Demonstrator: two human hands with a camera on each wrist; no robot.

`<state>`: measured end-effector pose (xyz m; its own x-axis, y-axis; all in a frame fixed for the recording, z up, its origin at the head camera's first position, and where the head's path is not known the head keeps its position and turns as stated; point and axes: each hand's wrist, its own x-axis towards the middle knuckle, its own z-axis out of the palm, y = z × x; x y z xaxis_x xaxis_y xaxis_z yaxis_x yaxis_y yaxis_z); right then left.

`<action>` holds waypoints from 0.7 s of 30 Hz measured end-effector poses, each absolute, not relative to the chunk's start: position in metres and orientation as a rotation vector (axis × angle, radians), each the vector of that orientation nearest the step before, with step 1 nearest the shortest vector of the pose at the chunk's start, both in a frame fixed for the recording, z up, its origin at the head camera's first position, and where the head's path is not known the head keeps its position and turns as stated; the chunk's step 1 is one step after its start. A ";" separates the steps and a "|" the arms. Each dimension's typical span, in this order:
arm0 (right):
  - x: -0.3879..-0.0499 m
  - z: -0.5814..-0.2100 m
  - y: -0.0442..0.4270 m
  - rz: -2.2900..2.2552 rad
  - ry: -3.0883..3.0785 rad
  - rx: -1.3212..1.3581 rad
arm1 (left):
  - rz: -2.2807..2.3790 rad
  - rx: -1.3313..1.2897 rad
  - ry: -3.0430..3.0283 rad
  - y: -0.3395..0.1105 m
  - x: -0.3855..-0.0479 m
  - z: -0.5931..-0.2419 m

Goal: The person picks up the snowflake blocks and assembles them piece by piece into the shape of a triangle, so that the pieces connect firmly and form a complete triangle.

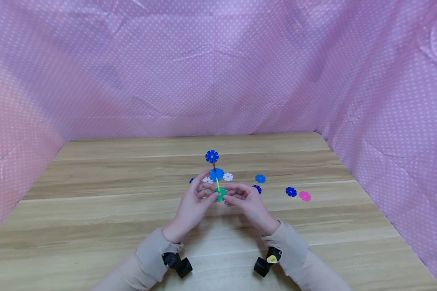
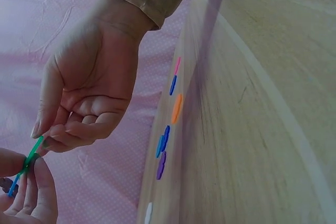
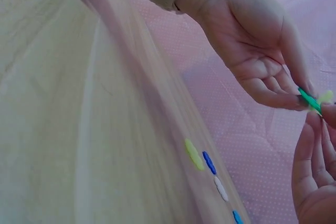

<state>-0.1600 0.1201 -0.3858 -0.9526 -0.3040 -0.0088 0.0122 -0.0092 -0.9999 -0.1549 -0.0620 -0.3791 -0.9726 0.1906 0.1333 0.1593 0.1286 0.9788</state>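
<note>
A green notched disc point(image 1: 221, 194) is pinched between both hands in the head view. My left hand point(image 1: 192, 203) grips its left edge with thumb and fingers, and my right hand point(image 1: 248, 203) pinches its right edge. A yellow disc point(image 1: 217, 184), seen edge-on, slots into the green one. Beyond it appear a light blue disc point(image 1: 216, 174), a dark edge-on disc point(image 1: 214, 166) and a dark blue disc point(image 1: 212, 156), seemingly joined in a chain. In the left wrist view, the fingers partly hide the green disc point(image 2: 31, 153).
Loose discs lie on the wooden table point(image 1: 113, 226): white point(image 1: 228, 176), blue point(image 1: 260, 178), dark blue point(image 1: 291, 191) and pink point(image 1: 305, 196). The wrist views also show orange point(image 2: 177, 109), purple point(image 2: 161, 165) and yellow point(image 3: 193, 154) ones. Pink dotted cloth point(image 1: 211, 81) surrounds the table.
</note>
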 end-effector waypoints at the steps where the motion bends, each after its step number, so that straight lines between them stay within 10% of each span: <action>1: -0.162 -0.385 0.122 -2.044 2.059 -0.323 | 2.030 0.355 2.340 -0.063 -0.155 -0.379; 21: -0.188 -0.385 0.196 -1.261 2.531 -0.156 | 2.069 0.193 2.297 -0.084 -0.152 -0.378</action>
